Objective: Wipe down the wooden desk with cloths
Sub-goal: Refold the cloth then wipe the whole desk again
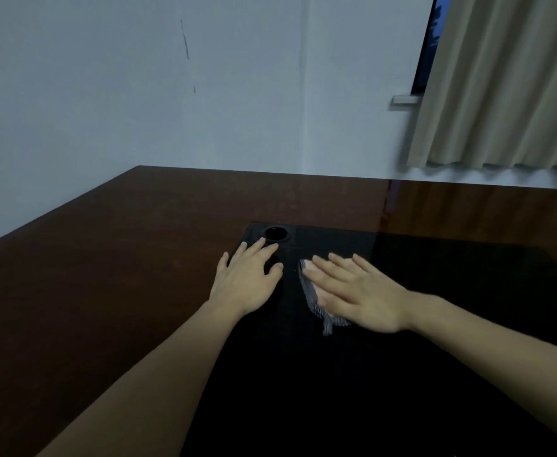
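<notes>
A person's 2 bare hands lie flat on a dark wooden desk [105,291] set against a pale wall [138,94]. The right hand [358,296] presses a grey-and-white patterned cloth [315,300] onto the desk's black inlay [435,324], its fingers [323,263] straight and slightly apart; the cloth shows beneath and just left of those fingers. The left hand [246,280] rests beside it, fingers [259,244] spread and holding nothing, their tips just short of a round black grommet hole [275,234]. A beige curtain [501,87] hangs beyond the right hand.
</notes>
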A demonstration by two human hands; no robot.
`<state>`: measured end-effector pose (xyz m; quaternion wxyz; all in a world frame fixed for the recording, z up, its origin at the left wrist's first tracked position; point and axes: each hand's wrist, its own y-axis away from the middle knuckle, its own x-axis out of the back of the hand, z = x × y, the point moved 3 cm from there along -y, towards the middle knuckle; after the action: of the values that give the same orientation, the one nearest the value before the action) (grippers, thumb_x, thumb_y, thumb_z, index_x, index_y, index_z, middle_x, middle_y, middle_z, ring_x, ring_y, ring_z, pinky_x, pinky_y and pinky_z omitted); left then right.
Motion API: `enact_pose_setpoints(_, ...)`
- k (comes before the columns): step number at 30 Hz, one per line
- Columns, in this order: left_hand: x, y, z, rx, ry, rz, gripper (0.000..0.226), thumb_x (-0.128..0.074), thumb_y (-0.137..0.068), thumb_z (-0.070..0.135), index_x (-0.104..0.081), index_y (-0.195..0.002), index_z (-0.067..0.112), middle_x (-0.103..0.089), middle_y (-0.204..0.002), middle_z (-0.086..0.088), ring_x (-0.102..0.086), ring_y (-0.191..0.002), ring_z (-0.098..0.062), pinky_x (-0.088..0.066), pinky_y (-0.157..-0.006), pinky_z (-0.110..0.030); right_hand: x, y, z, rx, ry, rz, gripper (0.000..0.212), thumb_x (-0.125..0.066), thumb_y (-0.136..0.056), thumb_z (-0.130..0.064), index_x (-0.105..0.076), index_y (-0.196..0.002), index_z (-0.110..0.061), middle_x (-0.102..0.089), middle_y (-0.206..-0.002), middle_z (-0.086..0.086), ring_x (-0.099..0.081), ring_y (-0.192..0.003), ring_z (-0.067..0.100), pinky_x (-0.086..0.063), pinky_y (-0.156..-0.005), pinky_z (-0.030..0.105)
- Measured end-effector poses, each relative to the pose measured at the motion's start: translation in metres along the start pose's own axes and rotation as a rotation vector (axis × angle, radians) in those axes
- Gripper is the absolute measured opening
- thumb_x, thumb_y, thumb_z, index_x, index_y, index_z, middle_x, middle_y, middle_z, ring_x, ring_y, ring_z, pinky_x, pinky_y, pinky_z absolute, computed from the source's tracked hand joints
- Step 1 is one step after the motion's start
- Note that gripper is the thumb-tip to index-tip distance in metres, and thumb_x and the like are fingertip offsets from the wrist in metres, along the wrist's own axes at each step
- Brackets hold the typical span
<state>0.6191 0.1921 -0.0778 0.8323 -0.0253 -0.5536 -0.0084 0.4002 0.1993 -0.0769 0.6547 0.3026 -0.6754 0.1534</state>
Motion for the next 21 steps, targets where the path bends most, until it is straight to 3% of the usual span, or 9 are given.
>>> enact_pose_setpoints(5,0.015,0.010,-0.013,0.007,0.013,0.029,0.051,-0.038,-0.107,0.047,-0.034,-0.157,0.035,-0.023,-0.167,0.009,-0.012,-0.156,-0.021,-0.009,-0.125,-0.049,-0.003,0.016,-0.008,0.002,-0.036,-0.011,0.057,-0.013,-0.101,-0.066,0.011,-0.151,-0.055,0.018,-0.164,-0.021,0.020,-0.150,0.004,0.016,-0.123,0.037)
enact_pose_setpoints(16,0.050,0.044,-0.083,0.138,-0.072,0.018,0.051,-0.033,-0.107,0.049,-0.031,-0.157,0.038,-0.022,-0.167,0.012,-0.010,-0.156,-0.019,-0.005,-0.125,-0.055,0.018,-0.107,0.005,-0.274,-0.037,0.052,0.065,-0.011,-0.103,-0.063,0.004,-0.161,-0.038,0.011,-0.170,-0.006,0.008,-0.157,0.025,0.005,-0.124,0.054)
enact_pose_setpoints(21,0.044,0.049,-0.097,0.164,-0.071,-0.029,0.052,-0.030,-0.107,0.052,-0.028,-0.158,0.040,-0.016,-0.169,0.011,-0.006,-0.157,-0.020,-0.001,-0.125,-0.054,0.011,-0.074,-0.033,-0.117,-0.024,0.027,0.065,-0.011,-0.104,-0.063,0.009,-0.160,-0.038,0.014,-0.169,-0.009,0.012,-0.156,0.020,0.009,-0.124,0.049)
